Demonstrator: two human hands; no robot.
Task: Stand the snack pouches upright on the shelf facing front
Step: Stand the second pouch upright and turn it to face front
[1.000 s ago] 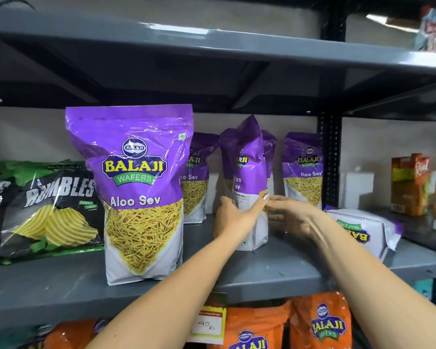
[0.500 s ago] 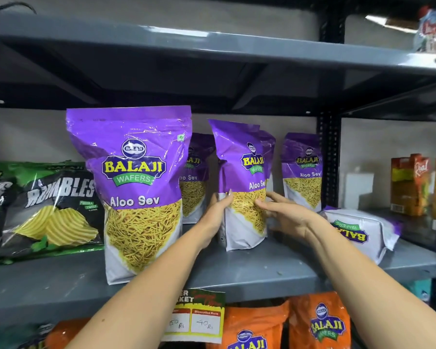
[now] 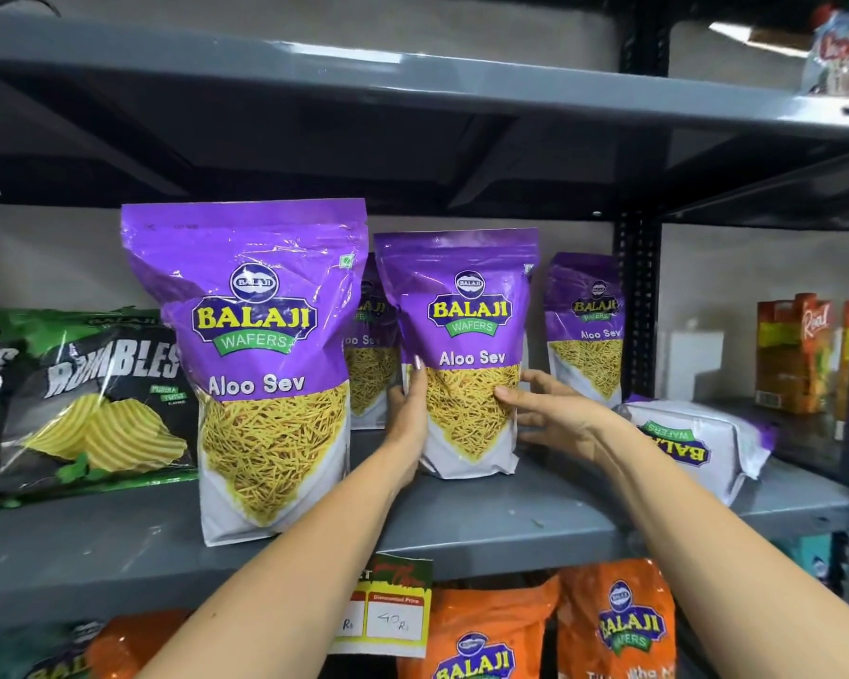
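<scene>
A purple Aloo Sev pouch stands upright on the grey shelf, its front facing me. My left hand presses its left side and my right hand holds its right side, thumb across the front. A larger Aloo Sev pouch stands upright near the shelf's front edge to the left. Two more upright pouches stand behind, one partly hidden and one at the back right. Another pouch lies flat on its side at the right.
Black and green Rumbles chip bags lean at the left. Orange juice cartons stand in the adjoining bay beyond the black upright post. Orange Balaji bags fill the shelf below, with a price tag on the shelf edge.
The pouch between my hands has turned from edge-on to front-facing and come forward a little. My hands have shifted to its two sides.
</scene>
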